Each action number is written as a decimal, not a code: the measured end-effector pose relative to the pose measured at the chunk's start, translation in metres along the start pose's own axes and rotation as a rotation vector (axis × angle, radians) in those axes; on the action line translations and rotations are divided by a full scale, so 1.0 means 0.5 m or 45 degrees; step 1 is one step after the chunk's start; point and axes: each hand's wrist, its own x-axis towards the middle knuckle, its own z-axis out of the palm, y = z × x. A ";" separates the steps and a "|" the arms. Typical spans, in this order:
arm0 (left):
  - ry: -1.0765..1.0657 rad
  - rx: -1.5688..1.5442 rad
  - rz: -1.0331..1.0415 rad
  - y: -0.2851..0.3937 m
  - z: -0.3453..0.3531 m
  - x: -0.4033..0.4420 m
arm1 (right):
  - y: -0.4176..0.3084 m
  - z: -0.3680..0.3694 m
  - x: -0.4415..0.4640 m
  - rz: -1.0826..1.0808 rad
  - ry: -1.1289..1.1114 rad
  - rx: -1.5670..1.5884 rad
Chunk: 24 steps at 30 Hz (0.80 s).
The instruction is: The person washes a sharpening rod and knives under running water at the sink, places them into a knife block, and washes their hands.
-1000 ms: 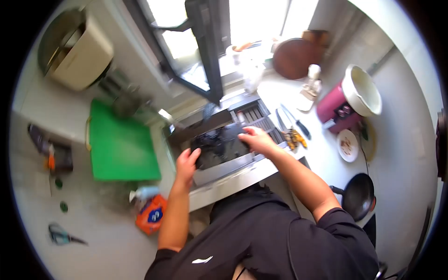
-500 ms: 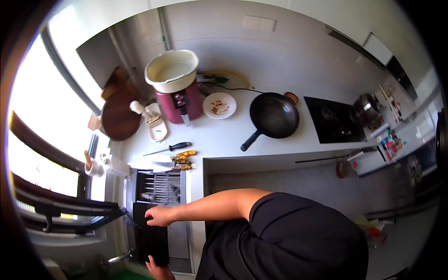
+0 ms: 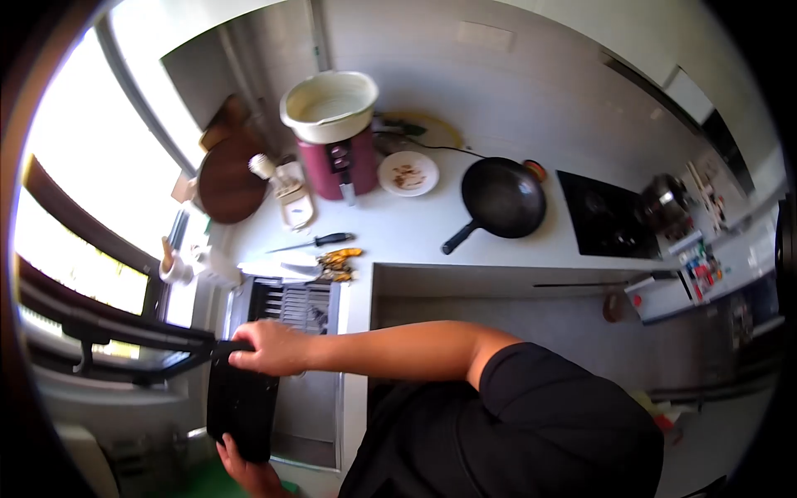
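A black rectangular board [image 3: 241, 402] is held tilted over the window side of the metal sink [image 3: 309, 415]. My right hand [image 3: 270, 347] is closed on its far end, thumb and fingers over the edge. At the near end, my left hand [image 3: 245, 471] grips the lower edge, its fingers partly hidden by the board. Pale specks dot the board's dark face. Beyond my right hand, a slatted metal rack [image 3: 303, 303] sits in the sink.
An open window frame [image 3: 133, 336] reaches close to my right hand. Behind the sink lie a black-handled pointed tool [image 3: 328, 239] and yellow-and-dark pieces [image 3: 336, 264]. Farther along the counter are a maroon appliance [image 3: 336, 170] topped by a basin, a plate [image 3: 408, 174] and a wok [image 3: 502, 199].
The board has come up from the sink and shifted toward the window, tilting. My right hand has moved from above its surface to a grip on the far edge. My left hand moved along with it.
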 end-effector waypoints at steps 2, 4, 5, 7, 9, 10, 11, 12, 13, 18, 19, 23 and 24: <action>-0.098 -0.042 0.025 -0.011 0.017 0.004 | 0.038 0.019 0.000 -0.078 0.069 0.055; -0.055 -0.009 0.074 -0.113 0.007 0.053 | 0.188 0.076 0.027 -0.158 0.290 -0.041; -0.149 -0.016 0.055 -0.195 -0.020 0.102 | 0.274 0.081 0.046 0.031 0.137 -0.049; -0.119 0.074 -0.264 -0.308 -0.063 0.162 | 0.417 0.116 0.045 0.230 0.040 -0.198; -0.009 0.002 -0.253 -0.347 -0.075 0.189 | 0.423 0.099 0.050 0.199 0.110 -0.369; -0.017 -0.084 -0.225 -0.314 -0.063 0.160 | 0.370 0.087 0.039 0.232 0.061 -0.261; -0.004 -0.088 -0.203 -0.256 -0.043 0.123 | 0.310 0.083 0.024 0.277 0.005 -0.144; 0.011 -0.097 -0.174 -0.195 -0.024 0.091 | 0.262 0.079 0.024 0.204 0.046 -0.167; -0.041 -0.057 -0.080 -0.152 -0.027 0.066 | 0.219 0.077 0.022 0.099 0.064 -0.117; -0.047 -0.154 0.134 0.015 0.069 -0.070 | -0.005 0.015 0.006 0.008 -0.125 0.004; -0.022 -0.195 0.185 0.020 0.074 -0.079 | -0.003 0.018 0.012 0.027 -0.168 0.020; 0.140 -0.028 -0.047 -0.208 -0.042 0.102 | 0.266 0.106 0.106 0.042 -0.069 -0.108; 0.167 0.037 -0.147 -0.244 -0.063 0.141 | 0.308 0.121 0.124 0.107 -0.106 -0.212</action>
